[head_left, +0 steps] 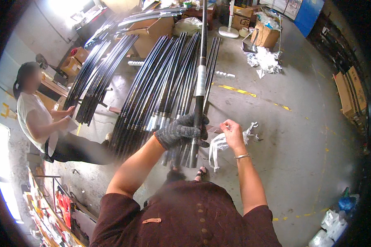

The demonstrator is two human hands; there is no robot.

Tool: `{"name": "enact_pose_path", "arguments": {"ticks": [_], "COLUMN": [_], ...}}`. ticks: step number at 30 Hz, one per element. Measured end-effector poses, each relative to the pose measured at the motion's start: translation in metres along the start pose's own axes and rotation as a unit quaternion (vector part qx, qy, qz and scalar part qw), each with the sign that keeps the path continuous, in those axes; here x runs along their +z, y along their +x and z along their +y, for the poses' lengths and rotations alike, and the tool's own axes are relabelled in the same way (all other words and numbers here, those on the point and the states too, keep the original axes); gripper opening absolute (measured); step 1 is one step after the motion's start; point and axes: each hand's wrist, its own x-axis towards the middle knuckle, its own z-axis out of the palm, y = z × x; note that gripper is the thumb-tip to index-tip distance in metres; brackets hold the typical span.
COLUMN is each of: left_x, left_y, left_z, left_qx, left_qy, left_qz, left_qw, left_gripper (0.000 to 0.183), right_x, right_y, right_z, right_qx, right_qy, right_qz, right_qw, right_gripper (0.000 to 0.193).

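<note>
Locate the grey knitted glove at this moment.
In the head view, the glove is near the centre, on the left hand, gripping the dark pole, left of the bare right hand.

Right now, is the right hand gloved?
No, the right hand is bare; only the left hand wears a glove.

The person wears a dark brown shirt (173, 222) with short, loose sleeves (116, 214), a column of round, dull brownish buttons (200, 220) down the front, and a small tan tab (152, 220) on the left side. A dark grey knitted glove (173, 135) with fine lighter stripes and an orange-edged cuff covers the left hand (184, 131). A slim silvery bangle (242, 156) circles the right wrist (240, 151); below shows a dark strappy sandal (200, 174).
</note>
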Motion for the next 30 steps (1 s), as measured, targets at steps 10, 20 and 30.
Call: {"name": "enact_pose_path", "arguments": {"ticks": [10, 20, 30], "left_x": [-0.011, -0.007, 0.014], "left_y": [0.004, -0.023, -0.009], "left_z": [0.003, 0.049, 0.04], "left_qx": [0.065, 0.099, 0.126], "left_qy": [-0.016, 0.102, 0.127], "left_qz": [0.028, 0.071, 0.064], "left_qw": [0.997, 0.987, 0.982], "left_gripper": [0.066, 0.055, 0.056], "right_x": [0.007, -0.083, -0.081], "right_y": [-0.004, -0.074, -0.039], "right_z": [0.049, 0.229, 0.065], "right_qx": [-0.003, 0.141, 0.042], "right_qy": [-0.206, -0.18, 0.237], "right_qz": [0.037, 0.121, 0.102], "right_qw": [0.978, 0.966, 0.965], "right_gripper": [0.02, 0.025, 0.014]}}
